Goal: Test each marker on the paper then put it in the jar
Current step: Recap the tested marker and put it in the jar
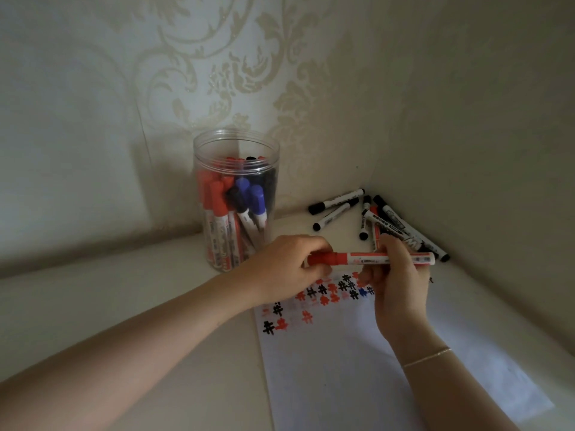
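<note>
Left hand (289, 262) pinches the cap of the red marker (370, 259); right hand (395, 275) grips its barrel. Marker lies level, just right of jar (236, 200), left hand nearer.

Cream table (155, 306): jar (236, 200), paper (357, 368), loose markers (367, 219) in corner.

Jar (236, 200) mouth uncapped, open from above; markers inside reach partway up. Wall close behind jar. Right of jar, loose markers (389, 222) fill the corner. Bare table (109, 290) left of jar.
</note>
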### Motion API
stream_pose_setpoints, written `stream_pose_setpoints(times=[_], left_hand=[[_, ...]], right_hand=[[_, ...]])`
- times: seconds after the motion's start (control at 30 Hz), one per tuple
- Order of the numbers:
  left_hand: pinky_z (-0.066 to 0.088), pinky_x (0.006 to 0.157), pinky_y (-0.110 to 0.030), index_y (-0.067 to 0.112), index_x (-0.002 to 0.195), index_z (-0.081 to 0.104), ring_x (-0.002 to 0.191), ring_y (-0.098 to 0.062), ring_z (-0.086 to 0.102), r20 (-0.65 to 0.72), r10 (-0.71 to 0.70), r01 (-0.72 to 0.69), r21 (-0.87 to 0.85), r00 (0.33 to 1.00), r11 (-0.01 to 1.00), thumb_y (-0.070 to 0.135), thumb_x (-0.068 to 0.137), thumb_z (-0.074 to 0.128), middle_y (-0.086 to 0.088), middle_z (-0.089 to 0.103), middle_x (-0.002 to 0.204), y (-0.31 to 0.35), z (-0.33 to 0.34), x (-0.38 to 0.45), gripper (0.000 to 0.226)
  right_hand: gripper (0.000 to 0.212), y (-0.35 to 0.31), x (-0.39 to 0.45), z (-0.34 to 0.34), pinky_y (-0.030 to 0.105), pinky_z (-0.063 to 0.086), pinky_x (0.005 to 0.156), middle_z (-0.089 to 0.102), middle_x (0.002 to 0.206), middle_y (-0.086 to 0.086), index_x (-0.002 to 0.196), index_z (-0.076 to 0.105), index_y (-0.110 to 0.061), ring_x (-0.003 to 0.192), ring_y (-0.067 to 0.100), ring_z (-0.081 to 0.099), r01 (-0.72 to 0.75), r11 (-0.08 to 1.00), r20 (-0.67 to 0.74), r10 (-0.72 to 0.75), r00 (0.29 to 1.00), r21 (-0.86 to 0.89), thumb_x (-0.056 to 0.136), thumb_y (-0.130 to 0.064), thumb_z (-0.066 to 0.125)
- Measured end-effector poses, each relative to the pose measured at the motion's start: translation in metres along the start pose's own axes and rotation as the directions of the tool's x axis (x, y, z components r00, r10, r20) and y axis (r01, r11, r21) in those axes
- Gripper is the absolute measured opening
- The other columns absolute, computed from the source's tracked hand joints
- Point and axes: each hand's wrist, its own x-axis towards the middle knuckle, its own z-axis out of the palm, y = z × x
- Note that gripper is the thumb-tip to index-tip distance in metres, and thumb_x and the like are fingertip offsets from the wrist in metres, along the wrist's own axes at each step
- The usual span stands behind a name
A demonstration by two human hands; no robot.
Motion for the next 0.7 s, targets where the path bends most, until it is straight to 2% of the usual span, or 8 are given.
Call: stream_pose_setpoints(times=[0.13, 0.2, 0.27, 0.33, 0.4, 0.47, 0.57, 0.7], left_hand=[[0.039, 0.06, -0.013, 0.021, 0.108, 0.061, 0.061, 0.004, 0.05, 0.059, -0.044, 0.059, -0.296, 0.997, 0.953, 0.029, 0.096, 0.052, 0.015, 0.058, 0.074, -0.001, 0.0, 0.0, 0.017], [0.036, 0.056, -0.008, 0.017, 0.109, 0.063, 0.054, 0.007, 0.047, 0.049, -0.055, 0.07, -0.399, 0.997, 0.914, 0.028, 0.097, 0.05, 0.021, 0.053, 0.06, -0.001, 0.001, 0.0, 0.021], [0.033, 0.049, -0.008, 0.016, 0.105, 0.067, 0.045, 0.003, 0.042, 0.009, -0.081, 0.075, -0.478, 0.997, 0.875, 0.027, 0.097, 0.049, 0.018, 0.047, 0.049, -0.002, 0.0, 0.001, 0.022], [0.029, 0.046, -0.011, 0.019, 0.1, 0.07, 0.042, -0.001, 0.034, -0.018, -0.126, 0.097, -0.533, 0.992, 0.841, 0.029, 0.096, 0.05, 0.012, 0.039, 0.047, -0.005, -0.001, 0.001, 0.022], [0.027, 0.044, -0.013, 0.023, 0.093, 0.07, 0.042, -0.004, 0.031, -0.026, -0.151, 0.111, -0.556, 0.988, 0.824, 0.031, 0.094, 0.052, 0.01, 0.036, 0.048, -0.007, 0.001, 0.001, 0.02], [0.028, 0.044, -0.012, 0.021, 0.089, 0.07, 0.042, -0.002, 0.033, -0.05, -0.144, 0.097, -0.528, 0.988, 0.844, 0.032, 0.093, 0.054, 0.011, 0.04, 0.048, -0.003, 0.005, 0.0, 0.02], [0.031, 0.045, -0.013, 0.008, 0.081, 0.067, 0.043, -0.003, 0.038, -0.184, -0.137, 0.041, -0.446, 0.973, 0.894, 0.029, 0.093, 0.056, 0.011, 0.048, 0.049, 0.002, 0.013, -0.002, 0.027], [0.034, 0.046, -0.019, 0.009, 0.064, 0.059, 0.043, -0.007, 0.041, -0.359, -0.144, 0.002, -0.37, 0.922, 0.929, 0.027, 0.091, 0.058, 0.006, 0.046, 0.047, 0.007, 0.014, -0.004, 0.033]], right_hand=[[0.038, -0.004, -0.001, -0.001, 0.028, 0.026, 0.042, 0.039, 0.04, 0.002, 0.055, 0.045, -0.01, 0.034, 0.015, 0.031, -0.035, 0.998, 0.104, 0.04, 0.994, -0.047, 0.092, -0.012, 0.054], [0.032, -0.005, -0.002, -0.001, 0.025, 0.025, 0.038, 0.042, 0.043, 0.004, 0.06, 0.049, -0.009, 0.035, 0.014, 0.029, -0.057, 0.994, 0.171, 0.073, 0.983, -0.092, 0.09, -0.014, 0.059], [0.026, -0.005, -0.004, 0.001, 0.023, 0.026, 0.036, 0.046, 0.047, 0.005, 0.066, 0.052, -0.008, 0.036, 0.013, 0.031, -0.121, 0.987, 0.234, 0.143, 0.962, -0.104, 0.085, -0.021, 0.065], [0.029, -0.005, -0.004, 0.001, 0.023, 0.029, 0.037, 0.048, 0.047, 0.004, 0.067, 0.053, -0.01, 0.036, 0.013, 0.034, -0.161, 0.986, 0.165, 0.165, 0.972, -0.035, 0.084, -0.029, 0.066], [0.033, -0.003, 0.0, -0.001, 0.021, 0.028, 0.037, 0.043, 0.043, 0.001, 0.064, 0.049, -0.009, 0.035, 0.013, 0.034, -0.092, 0.992, -0.016, 0.094, 0.995, 0.084, 0.09, -0.027, 0.061], [0.035, -0.001, 0.0, -0.001, 0.023, 0.026, 0.04, 0.036, 0.042, -0.001, 0.062, 0.044, -0.008, 0.036, 0.013, 0.031, 0.024, 0.999, -0.096, -0.028, 0.995, -0.042, 0.092, -0.021, 0.059], [0.041, 0.003, -0.005, 0.006, 0.034, 0.024, 0.046, 0.028, 0.051, 0.01, 0.059, 0.04, -0.007, 0.048, 0.024, 0.026, 0.139, 0.958, -0.02, -0.149, 0.989, -0.252, 0.094, -0.019, 0.057], [0.044, -0.001, -0.014, 0.014, 0.036, 0.021, 0.048, 0.022, 0.052, 0.007, 0.056, 0.034, -0.009, 0.05, 0.022, 0.019, 0.127, 0.973, 0.009, -0.127, 0.992, -0.193, 0.094, -0.016, 0.057]])
